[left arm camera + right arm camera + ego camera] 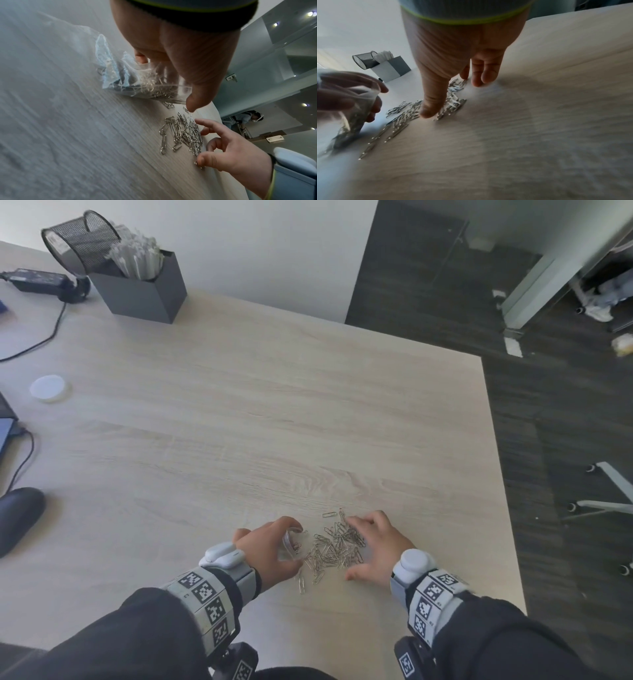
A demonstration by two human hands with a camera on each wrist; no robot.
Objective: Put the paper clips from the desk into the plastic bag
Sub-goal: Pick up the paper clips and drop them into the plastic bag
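A pile of silver paper clips [334, 549] [185, 134] [452, 102] lies on the light wooden desk [274, 422] near its front edge. My left hand [297, 546] [164, 83] grips a small clear plastic bag [290, 542] [137, 82] [351, 111] just left of the pile. The bag's mouth faces the clips, and several clips are inside it. My right hand [352, 547] [452, 97] rests on the pile's right side. Its fingers are spread, and the thumb and fingertips touch the desk and the clips without holding any.
At the back left stand a dark box of white sticks [137, 289] and a tipped mesh cup [82, 241]. A power adapter [37, 280], a white lid [48, 387] and a dark mouse [17, 515] lie at the left. The desk's right edge [496, 474] is close to my right hand.
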